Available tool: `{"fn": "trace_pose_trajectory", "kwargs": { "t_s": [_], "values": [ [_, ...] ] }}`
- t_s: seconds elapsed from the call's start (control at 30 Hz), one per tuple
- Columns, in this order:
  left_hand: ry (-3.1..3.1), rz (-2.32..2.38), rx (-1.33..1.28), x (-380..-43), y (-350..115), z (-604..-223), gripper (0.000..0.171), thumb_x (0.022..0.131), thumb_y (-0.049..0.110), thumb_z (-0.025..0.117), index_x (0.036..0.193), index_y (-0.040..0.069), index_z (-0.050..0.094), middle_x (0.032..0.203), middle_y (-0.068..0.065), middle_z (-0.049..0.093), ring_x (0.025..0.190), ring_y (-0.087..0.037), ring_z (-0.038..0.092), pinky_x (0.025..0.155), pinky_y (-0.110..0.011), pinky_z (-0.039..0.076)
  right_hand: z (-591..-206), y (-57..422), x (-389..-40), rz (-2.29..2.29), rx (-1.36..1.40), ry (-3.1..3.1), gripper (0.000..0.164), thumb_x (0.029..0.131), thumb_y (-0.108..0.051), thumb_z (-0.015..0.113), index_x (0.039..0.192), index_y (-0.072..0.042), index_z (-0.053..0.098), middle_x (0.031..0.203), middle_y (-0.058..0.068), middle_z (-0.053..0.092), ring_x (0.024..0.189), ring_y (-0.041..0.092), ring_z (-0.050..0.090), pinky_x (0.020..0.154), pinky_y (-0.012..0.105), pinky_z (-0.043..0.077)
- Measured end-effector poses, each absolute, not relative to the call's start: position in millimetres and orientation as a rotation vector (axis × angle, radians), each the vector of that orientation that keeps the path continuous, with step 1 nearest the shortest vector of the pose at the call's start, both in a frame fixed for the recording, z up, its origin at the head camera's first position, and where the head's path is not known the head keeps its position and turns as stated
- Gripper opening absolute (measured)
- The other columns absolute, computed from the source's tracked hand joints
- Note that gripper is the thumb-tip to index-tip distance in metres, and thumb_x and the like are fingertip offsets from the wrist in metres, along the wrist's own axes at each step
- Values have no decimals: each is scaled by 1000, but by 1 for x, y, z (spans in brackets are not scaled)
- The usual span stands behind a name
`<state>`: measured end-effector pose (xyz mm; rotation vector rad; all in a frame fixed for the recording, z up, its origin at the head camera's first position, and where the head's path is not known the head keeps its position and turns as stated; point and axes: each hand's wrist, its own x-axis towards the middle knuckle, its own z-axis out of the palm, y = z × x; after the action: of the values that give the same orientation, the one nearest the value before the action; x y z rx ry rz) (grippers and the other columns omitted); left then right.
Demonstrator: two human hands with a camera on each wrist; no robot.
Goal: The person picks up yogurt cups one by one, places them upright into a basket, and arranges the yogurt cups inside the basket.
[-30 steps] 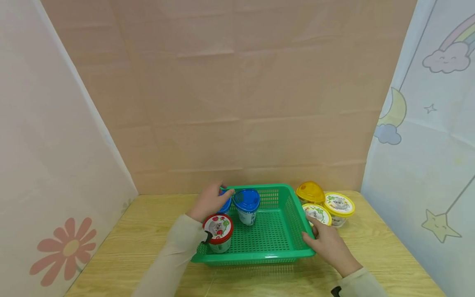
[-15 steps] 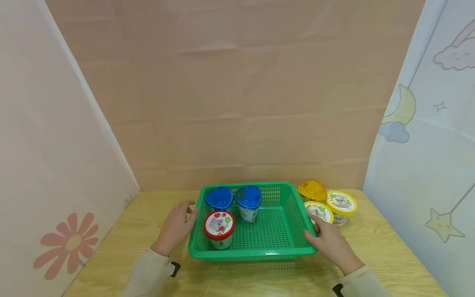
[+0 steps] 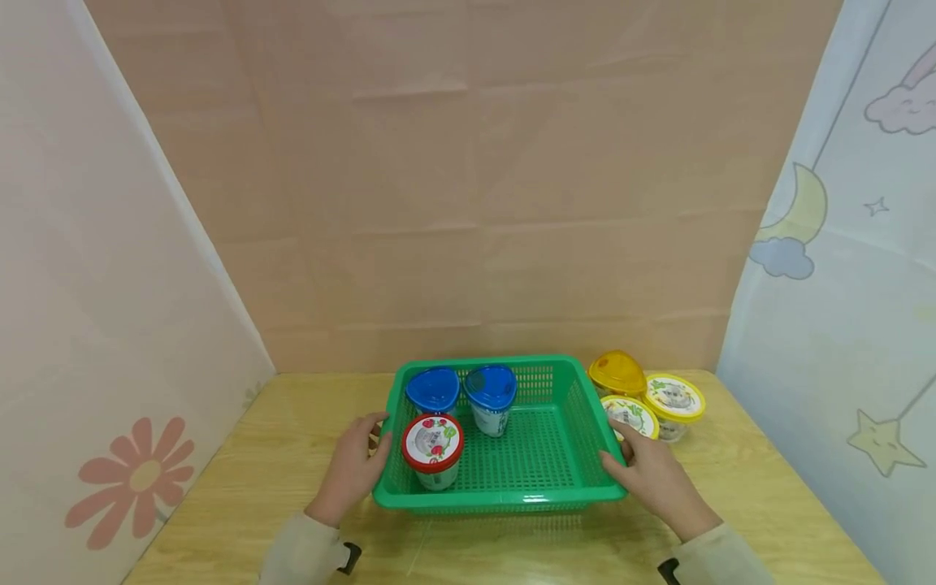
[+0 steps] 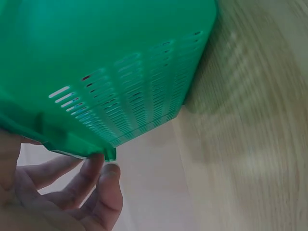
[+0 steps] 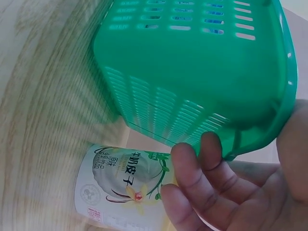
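Note:
A green plastic basket (image 3: 504, 499) with slotted walls stands on the table. My left hand (image 3: 351, 467) grips its left rim, fingertips curled at the underside of the rim in the left wrist view. On the opposite side my right hand (image 3: 654, 475) holds the right rim, thumb on top and fingers (image 5: 187, 168) bent below it. Inside, along the left half, are a blue-lidded cup (image 3: 434, 392), a second blue-lidded cup (image 3: 491, 390) and, in front, a red-lidded tub (image 3: 433, 445). All three stand upright.
Right of the basket, close to my right hand, stand an amber-lidded container (image 3: 617, 372) and two yellow-lidded tubs, one behind (image 3: 674, 398) and one partly hidden (image 3: 630, 416). A beige backdrop (image 3: 468, 203) rises behind the wooden table (image 3: 285, 439), with printed cloth panels either side.
My left hand has let go of the rear-left blue-lidded cup, come out of the basket and taken its left rim. My right hand stays at the right rim.

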<state>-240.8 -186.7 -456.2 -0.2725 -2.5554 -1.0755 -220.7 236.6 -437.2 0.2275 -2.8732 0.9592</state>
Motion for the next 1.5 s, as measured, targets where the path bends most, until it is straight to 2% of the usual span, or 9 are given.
{"fn": "trace_pose_trajectory", "kwargs": {
  "t_s": [0.13, 0.27, 0.37, 0.47, 0.6, 0.7, 0.9, 1.23, 1.5],
  "values": [
    [-2564, -1129, -273, -241, -187, -460, 34, 97, 7, 62, 130, -2, 59, 90, -6, 61, 75, -13, 54, 65, -27, 48, -436, 237, -215, 887, 222, -2887, 63, 97, -33, 66, 144, 4, 47, 71, -4, 57, 58, 10, 48, 52, 27, 40],
    [-2564, -1136, -289, -241, -187, -460, 34, 98, 8, 62, 131, -2, 58, 89, -5, 61, 74, -12, 54, 62, -26, 47, -433, 242, -211, 771, 186, -2845, 66, 99, -49, 57, 143, -1, 51, 77, -2, 56, 63, 12, 48, 50, 29, 38],
    [-2569, -1153, -287, -241, -188, -459, 35, 98, 9, 61, 132, -2, 58, 89, -4, 61, 72, -11, 53, 61, -25, 47, -433, 250, -212, 683, 136, -2787, 66, 100, -51, 53, 139, 2, 53, 89, 5, 59, 68, 16, 52, 49, 32, 39],
    [-2580, -1166, -289, -240, -189, -458, 36, 99, 10, 61, 133, -1, 57, 89, -4, 61, 71, -11, 52, 60, -25, 46, -433, 259, -216, 607, 82, -2741, 69, 98, -51, 57, 137, 6, 52, 102, 18, 58, 71, 22, 57, 48, 35, 41],
    [-2595, -1179, -295, -239, -192, -457, 36, 100, 10, 60, 134, 0, 55, 89, -4, 61, 70, -11, 52, 61, -25, 47, -433, 269, -221, 565, 23, -2742, 84, 89, -54, 67, 136, 12, 45, 114, 33, 50, 70, 29, 59, 46, 38, 44],
    [-2611, -1193, -295, -239, -192, -457, 38, 100, 11, 60, 135, -1, 54, 89, -4, 61, 69, -10, 53, 61, -25, 48, -434, 275, -224, 572, -3, -2787, 96, 84, -60, 71, 137, 15, 39, 117, 38, 48, 76, 37, 61, 50, 44, 48],
    [-2647, -1221, -282, -241, -192, -456, 39, 101, 12, 59, 138, 1, 51, 89, -3, 60, 68, -10, 54, 62, -24, 48, -441, 276, -230, 649, -37, -2872, 108, 80, -71, 67, 138, 16, 36, 123, 37, 52, 101, 47, 60, 66, 54, 52],
    [-2657, -1229, -288, -244, -191, -458, 41, 101, 13, 58, 140, 1, 49, 89, -3, 60, 66, -10, 52, 59, -24, 47, -449, 270, -237, 692, -150, -2852, 114, 78, -77, 63, 138, 15, 36, 119, 34, 55, 98, 44, 62, 64, 51, 52],
    [-2651, -1244, -299, -242, -191, -457, 42, 101, 13, 58, 140, 0, 49, 89, -3, 60, 67, -10, 53, 59, -24, 47, -454, 268, -239, 703, -180, -2850, 111, 81, -73, 64, 140, 15, 33, 118, 37, 52, 99, 49, 60, 65, 56, 52]
  ]
}}
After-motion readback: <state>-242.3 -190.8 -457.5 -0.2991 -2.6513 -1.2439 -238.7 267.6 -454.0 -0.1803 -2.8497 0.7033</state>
